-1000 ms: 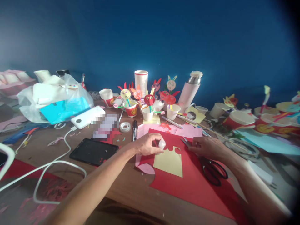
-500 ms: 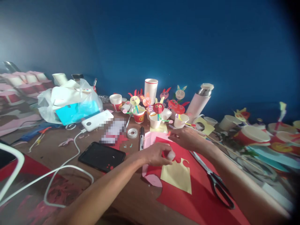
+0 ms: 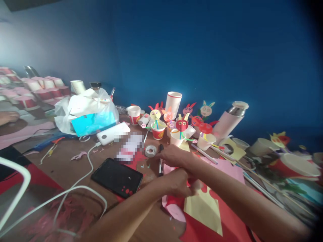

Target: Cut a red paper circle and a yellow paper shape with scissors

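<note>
My left hand [image 3: 179, 183] is closed round a small whitish, rounded object [image 3: 196, 186], blurred and mostly covered by the fingers. Below it lies a pale yellow paper [image 3: 204, 210] with notches cut in its top edge, on a red sheet [image 3: 232, 205]. My right hand [image 3: 175, 156] crosses over the left one. Its fingertips close over the middle of a black marker pen [image 3: 160, 170], hiding part of it. Right beside those fingertips is a roll of tape [image 3: 150, 151]. Pink paper [image 3: 176, 211] shows under the left hand.
Behind the hands stand paper cups [image 3: 158, 131] with paper animal faces and a leaning pink thermos [image 3: 228, 122]. Left are a black phone [image 3: 117, 177], a white power bank [image 3: 113, 133] on a cable, and a plastic bag [image 3: 63, 116]. Another person's hand [image 3: 8, 117] rests far left.
My right hand has moved left from the far side of the red sheet to the marker pen, crossing over my left hand. The left hand keeps its whitish object. The view has shifted.
</note>
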The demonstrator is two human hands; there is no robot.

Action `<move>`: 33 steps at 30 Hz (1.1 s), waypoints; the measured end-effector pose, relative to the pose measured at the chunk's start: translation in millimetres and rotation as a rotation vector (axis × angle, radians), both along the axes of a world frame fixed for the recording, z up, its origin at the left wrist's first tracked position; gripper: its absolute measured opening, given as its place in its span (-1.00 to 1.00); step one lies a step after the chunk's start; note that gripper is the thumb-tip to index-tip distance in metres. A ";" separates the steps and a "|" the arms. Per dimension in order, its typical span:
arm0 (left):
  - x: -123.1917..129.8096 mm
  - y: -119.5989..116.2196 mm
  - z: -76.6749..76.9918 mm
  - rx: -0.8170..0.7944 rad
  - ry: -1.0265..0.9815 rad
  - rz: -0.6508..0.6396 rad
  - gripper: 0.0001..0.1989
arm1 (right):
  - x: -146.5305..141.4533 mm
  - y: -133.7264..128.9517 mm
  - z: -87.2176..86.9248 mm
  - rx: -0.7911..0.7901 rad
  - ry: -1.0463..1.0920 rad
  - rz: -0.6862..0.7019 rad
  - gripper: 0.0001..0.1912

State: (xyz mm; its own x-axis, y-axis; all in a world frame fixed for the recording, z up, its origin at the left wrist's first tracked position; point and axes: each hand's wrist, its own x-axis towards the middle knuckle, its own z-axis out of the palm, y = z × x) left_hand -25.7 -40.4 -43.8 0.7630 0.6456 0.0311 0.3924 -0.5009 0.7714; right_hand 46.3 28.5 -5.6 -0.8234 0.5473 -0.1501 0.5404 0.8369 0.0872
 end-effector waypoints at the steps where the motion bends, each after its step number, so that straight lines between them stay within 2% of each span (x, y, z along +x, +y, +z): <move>1: 0.0 -1.1 0.1 0.003 0.007 0.006 -0.81 | -0.9 1.7 -3.8 0.008 0.000 0.031 -0.66; 4: 0.1 -3.5 0.9 -0.016 0.006 0.000 -0.79 | -3.3 4.3 -9.5 0.038 0.028 0.097 -0.75; 6: 0.8 -4.1 0.8 -0.019 -0.002 0.009 -0.81 | -3.7 2.9 -6.1 0.068 0.070 0.111 -0.78; 10: 4.3 -3.5 -1.3 0.033 -0.032 0.017 -0.91 | 5.8 -11.9 21.7 0.162 0.241 0.066 -0.77; 14: 7.5 -3.3 -3.4 0.094 -0.047 0.045 -0.91 | 38.6 -44.5 58.0 0.270 0.519 -0.059 -0.78; 16: 7.7 -3.9 -2.8 0.120 -0.060 0.035 -0.92 | 62.8 -64.1 66.4 0.317 0.871 -0.180 -0.92; 17: 7.4 -4.4 -1.8 0.126 -0.071 0.024 -0.92 | 75.8 -73.6 66.7 0.344 0.962 -0.277 -0.94; 20: 4.9 -6.8 3.7 0.106 -0.092 -0.009 -0.90 | 112.7 -97.4 54.6 0.259 1.080 -0.656 -0.89; 22: 2.9 -8.4 7.3 0.084 -0.094 -0.020 -0.89 | 131.9 -108.3 40.8 0.149 1.153 -0.783 -0.83; 26: 1.3 -9.2 7.2 0.071 -0.119 -0.042 -0.88 | 151.9 -120.6 17.1 0.062 1.341 -0.895 -0.79; 33: 2.5 -6.7 -0.7 0.147 -0.086 -0.026 -0.89 | 155.7 -124.8 -8.6 -0.047 1.522 -0.940 -0.76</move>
